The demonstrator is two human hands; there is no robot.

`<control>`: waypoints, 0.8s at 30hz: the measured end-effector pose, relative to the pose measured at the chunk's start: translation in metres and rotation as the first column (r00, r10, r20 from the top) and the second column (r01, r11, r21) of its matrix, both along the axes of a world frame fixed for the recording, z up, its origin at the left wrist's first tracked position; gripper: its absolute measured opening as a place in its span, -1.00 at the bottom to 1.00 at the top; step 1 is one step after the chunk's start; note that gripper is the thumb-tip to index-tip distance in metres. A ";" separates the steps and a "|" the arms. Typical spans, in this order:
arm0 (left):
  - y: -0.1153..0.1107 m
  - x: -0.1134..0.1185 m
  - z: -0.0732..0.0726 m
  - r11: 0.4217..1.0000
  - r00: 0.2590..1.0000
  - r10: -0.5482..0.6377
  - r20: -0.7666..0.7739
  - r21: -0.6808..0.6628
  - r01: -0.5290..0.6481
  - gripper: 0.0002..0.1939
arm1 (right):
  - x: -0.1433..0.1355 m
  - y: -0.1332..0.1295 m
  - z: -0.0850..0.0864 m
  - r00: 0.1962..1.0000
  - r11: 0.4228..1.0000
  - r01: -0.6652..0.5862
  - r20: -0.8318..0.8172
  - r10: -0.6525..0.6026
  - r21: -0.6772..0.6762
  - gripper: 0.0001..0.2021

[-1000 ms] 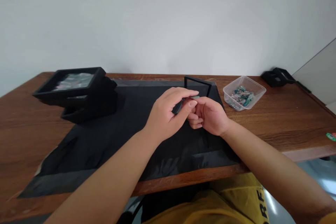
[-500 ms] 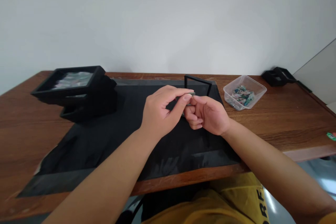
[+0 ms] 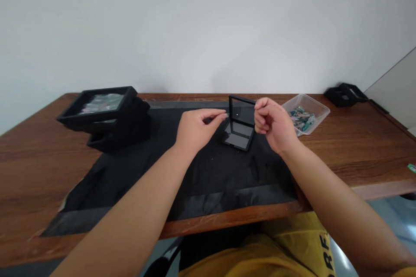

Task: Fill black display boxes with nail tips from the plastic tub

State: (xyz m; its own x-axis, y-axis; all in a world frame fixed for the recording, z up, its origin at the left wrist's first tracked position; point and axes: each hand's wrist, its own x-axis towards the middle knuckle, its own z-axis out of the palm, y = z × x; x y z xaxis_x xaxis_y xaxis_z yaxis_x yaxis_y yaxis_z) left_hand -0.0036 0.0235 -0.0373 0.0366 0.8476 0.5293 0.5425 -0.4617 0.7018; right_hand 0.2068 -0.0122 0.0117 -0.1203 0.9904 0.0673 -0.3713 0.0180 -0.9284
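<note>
Nearest, yellow cloth (image 3: 289,242) lettered "RF"; then grainy wood tabletop (image 3: 344,166), smooth black mat (image 3: 208,177). Left hand (image 3: 198,130) pinched closed, contents impossible to tell; right hand (image 3: 276,123) curled at the raised lid's (image 3: 242,110) edge, any grip there unclear. Between both, glossy rectangular black case (image 3: 238,135), open on the mat. Farther, translucent plastic tub (image 3: 321,114) of jumbled pieces (image 3: 302,119).

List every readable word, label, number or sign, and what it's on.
"RF": dark letters turned sideways on the yellow cloth garment; another letter below is cut off by the picture's edge.
Unreadable: any print on the small green-and-orange item at the right edge, too small.
No readable text on the open black rectangular case or clear plastic tub.
</note>
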 end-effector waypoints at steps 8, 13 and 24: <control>-0.008 0.009 -0.003 0.995 0.946 -0.012 -0.324 0.087 0.043 -0.89 | 0.003 0.000 0.006 0.976 0.971 0.211 0.035 -0.217 0.116 -0.90; -0.007 0.010 -0.001 0.976 0.845 0.075 -0.530 0.214 0.048 -0.83 | -0.006 -0.005 0.001 0.965 0.946 0.210 0.102 -0.241 0.246 -0.89; -0.008 0.014 -0.007 0.985 0.814 -0.103 -0.572 0.055 0.164 -0.81 | 0.013 -0.013 0.003 0.874 0.858 0.247 0.279 -0.398 0.450 -0.80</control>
